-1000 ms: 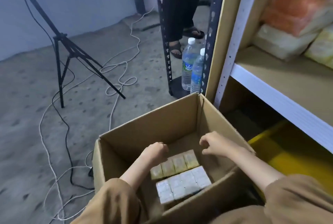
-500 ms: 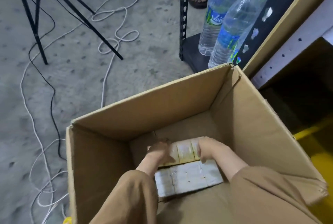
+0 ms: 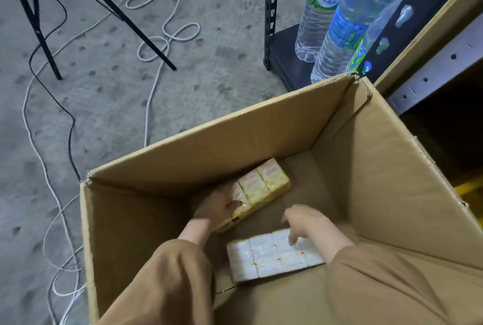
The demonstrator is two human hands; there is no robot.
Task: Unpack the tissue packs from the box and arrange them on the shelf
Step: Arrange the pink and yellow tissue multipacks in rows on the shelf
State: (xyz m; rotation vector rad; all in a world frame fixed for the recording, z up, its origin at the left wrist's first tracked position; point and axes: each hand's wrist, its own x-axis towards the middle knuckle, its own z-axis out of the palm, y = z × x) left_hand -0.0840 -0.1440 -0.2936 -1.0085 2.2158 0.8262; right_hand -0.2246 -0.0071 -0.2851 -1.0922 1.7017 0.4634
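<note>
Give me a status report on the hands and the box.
Left hand on yellow pack. Right hand reaching onto white pack. Both packs in box. Nothing in the way.

I see 2 water bottles (image 3: 337, 24) on a black rack base (image 3: 285, 63), tripod legs (image 3: 39, 26) at upper left, white (image 3: 167, 37) and black cables (image 3: 69, 126) across concrete floor (image 3: 209, 68).

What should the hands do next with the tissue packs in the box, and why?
Probably close the right hand on the white tissue pack. Its fingers reach down onto that pack but are spread, not gripping. The left hand already rests on the yellow tissue pack, and both packs still lie at the bottom of the cardboard box, far from the shelf.
</note>
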